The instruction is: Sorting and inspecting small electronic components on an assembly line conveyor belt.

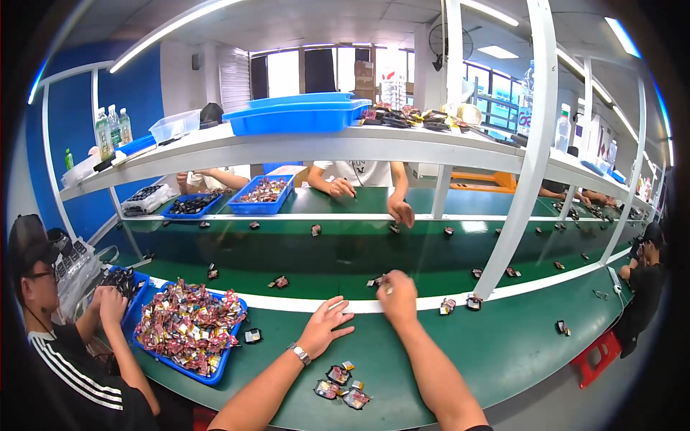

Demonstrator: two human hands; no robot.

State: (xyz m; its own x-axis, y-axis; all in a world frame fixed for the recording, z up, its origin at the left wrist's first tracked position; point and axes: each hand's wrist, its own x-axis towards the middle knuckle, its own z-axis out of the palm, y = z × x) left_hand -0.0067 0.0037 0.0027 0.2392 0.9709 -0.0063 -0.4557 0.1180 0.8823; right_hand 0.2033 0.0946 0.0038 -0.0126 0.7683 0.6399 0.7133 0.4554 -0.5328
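Observation:
My left hand [325,329], with a metal-banded watch on its wrist, lies with fingers spread on the green tabletop, close to the white rail. It holds nothing. My right hand [397,293] reaches past the rail over the green belt, its fingers curled together; whatever they hold, if anything, is hidden. Beside those fingertips a small dark electronic part [374,281] rests on the belt. Between my forearms lie several small black-cased assemblies [338,374] with silver pouches, red wiring and yellow bits. A single similar assembly [252,335] sits left of my left hand.
A blue tray [243,316] heaped with such parts stands at left, beside a seated co-worker [72,345]. A white post [519,165] rises at right from the rail [327,306]. Opposite, another person's hands [400,210] hover above the line. A shelf [316,147] crosses overhead.

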